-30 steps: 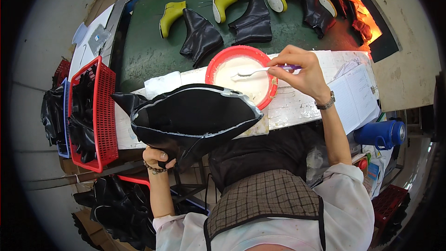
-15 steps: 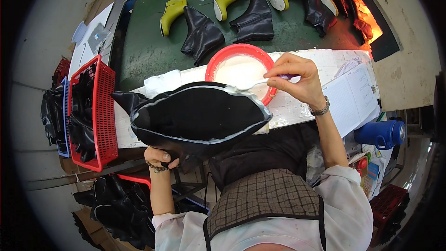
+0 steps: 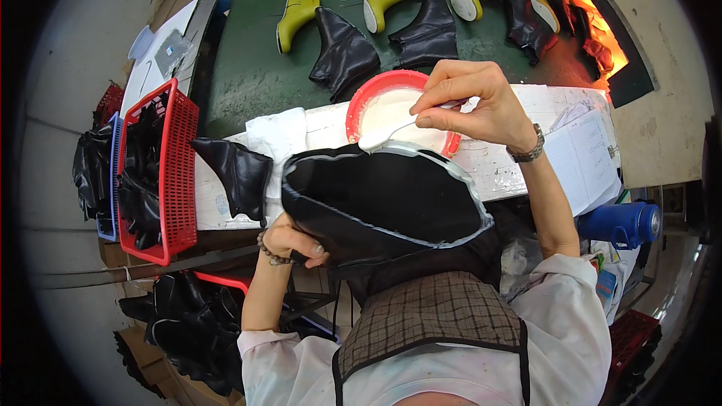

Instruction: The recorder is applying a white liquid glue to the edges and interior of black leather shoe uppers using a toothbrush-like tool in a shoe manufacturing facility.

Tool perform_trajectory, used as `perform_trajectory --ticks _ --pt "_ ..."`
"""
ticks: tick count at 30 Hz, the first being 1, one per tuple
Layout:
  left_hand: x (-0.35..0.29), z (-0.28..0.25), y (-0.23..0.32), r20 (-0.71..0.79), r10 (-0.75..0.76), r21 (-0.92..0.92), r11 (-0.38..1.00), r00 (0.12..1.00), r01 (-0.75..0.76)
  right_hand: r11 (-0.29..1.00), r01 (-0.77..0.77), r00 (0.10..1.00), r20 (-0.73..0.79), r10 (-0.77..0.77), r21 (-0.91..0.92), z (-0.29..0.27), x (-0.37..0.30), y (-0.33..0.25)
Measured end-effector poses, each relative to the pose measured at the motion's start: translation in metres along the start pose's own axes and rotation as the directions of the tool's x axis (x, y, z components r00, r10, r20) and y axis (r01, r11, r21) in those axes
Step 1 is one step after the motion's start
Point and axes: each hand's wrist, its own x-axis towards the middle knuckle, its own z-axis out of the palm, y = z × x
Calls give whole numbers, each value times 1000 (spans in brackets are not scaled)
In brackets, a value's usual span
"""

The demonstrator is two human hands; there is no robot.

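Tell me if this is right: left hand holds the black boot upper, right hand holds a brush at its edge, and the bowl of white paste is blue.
No: the bowl is red, not blue, as the head view shows. The left hand holds the black boot upper, the right hand a brush at its edge.

The red basin (image 3: 353, 114) is being partly hidden at two o'clock by the right hand (image 3: 485, 105) and at six by the black boot upper (image 3: 350, 239).
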Motion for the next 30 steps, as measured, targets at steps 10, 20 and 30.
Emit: perform_trajectory --ticks 10,20,30 --pt "25 12 -13 3 -169 -84 982 986 169 992 116 990 81 -111 -53 10 20 -16" --pt "-10 5 -14 -70 176 -163 969 982 -185 992 -119 989 -80 122 44 -8 -44 9" --pt "4 -8 21 -451 396 121 915 800 -385 875 -389 844 -269 464 288 -3 -92 109"
